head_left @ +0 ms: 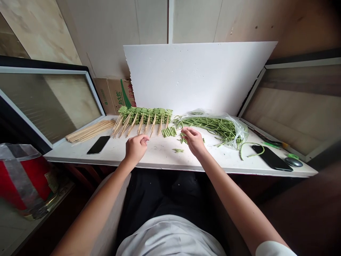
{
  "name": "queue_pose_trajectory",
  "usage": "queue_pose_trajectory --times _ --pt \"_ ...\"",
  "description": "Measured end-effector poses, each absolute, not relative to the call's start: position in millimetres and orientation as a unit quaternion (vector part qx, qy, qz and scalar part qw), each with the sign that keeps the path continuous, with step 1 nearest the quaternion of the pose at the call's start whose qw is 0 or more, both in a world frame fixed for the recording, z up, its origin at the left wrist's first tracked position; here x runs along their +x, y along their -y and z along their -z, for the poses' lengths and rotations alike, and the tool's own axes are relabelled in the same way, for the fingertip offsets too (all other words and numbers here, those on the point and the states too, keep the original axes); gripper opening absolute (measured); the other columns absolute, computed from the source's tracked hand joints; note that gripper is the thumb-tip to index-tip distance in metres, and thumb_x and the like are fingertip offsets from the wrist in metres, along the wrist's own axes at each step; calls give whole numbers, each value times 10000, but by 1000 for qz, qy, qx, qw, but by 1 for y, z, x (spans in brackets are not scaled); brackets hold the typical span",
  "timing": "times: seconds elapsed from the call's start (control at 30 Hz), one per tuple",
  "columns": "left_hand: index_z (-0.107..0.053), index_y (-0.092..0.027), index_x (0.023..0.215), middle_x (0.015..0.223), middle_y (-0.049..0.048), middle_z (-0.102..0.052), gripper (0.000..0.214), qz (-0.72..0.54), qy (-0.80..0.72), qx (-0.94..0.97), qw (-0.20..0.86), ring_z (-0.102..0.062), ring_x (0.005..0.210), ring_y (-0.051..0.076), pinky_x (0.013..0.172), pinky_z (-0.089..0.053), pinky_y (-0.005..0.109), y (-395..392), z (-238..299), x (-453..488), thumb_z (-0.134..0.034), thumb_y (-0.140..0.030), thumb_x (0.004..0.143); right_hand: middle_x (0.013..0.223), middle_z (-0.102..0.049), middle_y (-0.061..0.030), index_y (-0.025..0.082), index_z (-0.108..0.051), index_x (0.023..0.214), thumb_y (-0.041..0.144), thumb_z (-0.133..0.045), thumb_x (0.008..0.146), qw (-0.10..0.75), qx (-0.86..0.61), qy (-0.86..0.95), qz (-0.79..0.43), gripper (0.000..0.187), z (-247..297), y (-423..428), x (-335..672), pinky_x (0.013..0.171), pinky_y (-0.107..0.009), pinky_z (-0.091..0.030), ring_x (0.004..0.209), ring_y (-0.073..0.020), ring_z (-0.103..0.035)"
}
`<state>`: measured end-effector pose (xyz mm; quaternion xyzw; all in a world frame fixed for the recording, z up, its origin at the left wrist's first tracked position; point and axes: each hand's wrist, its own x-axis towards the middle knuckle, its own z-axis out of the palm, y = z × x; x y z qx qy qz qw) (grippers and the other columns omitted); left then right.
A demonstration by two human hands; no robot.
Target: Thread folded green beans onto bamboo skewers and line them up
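**Threading: Grip and Alignment**

Head view. The left hand [137, 146] pinches the bare left end of a skewer [155, 136]. The right hand [193, 140] is at the right end, thumb and fingertips nearly together; whether they grip the tip or a piece cannot be told. Between the hands, a row of cut beans [169, 132] sits side by side on the skewer, above the near-middle of the table [160, 160].

Loose pieces [178, 150] lie on the table below the row and beside the right hand. Long beans [213, 124] lie far right, partly in a bag [241, 133]. Finished skewers [146, 117] are stacked far left; bare sticks [89, 131] lie left of them.

For sound work, hold the skewer level and steady with the left hand. Pierce each piece squarely through its middle, keeping fingertips off the point's line. Push pieces snug without splitting them, and leave the handle end bare.
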<state>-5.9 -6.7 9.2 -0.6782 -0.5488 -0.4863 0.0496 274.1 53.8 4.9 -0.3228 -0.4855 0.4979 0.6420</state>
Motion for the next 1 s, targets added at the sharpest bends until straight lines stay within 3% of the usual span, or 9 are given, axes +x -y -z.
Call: queue_pose_trajectory --times 0.3,0.67,1.0 --pt "-763 -221 888 742 19 -769 214 457 562 -686 69 -716 704 214 687 -491 290 8 -9 -5 -561 -155 916 972 -775 -21 264 -813 854 500 -923 699 647 -330 489 -484 303 -7 -50 272 778 -303 -517 906 -184 -676" --pt "-754 -189 900 888 49 -825 359 434 489 -720 232 -767 839 233 737 -523 315 12 -11 -11 -487 39 824 1036 -786 -78 248 -796 863 567 -911 668 637 -391 447 -491 392 -13 -38 261 774 -345 -502 1083 -272 -695" --pt "-727 -195 844 816 52 -797 326 454 468 -717 247 -748 789 226 738 -532 326 9 -9 -16 -484 23 840 1110 -785 -88 246 -799 843 532 -915 668 621 -399 432 -518 355 -17 -25 252 780 -342 -495 1126 -281 -672"
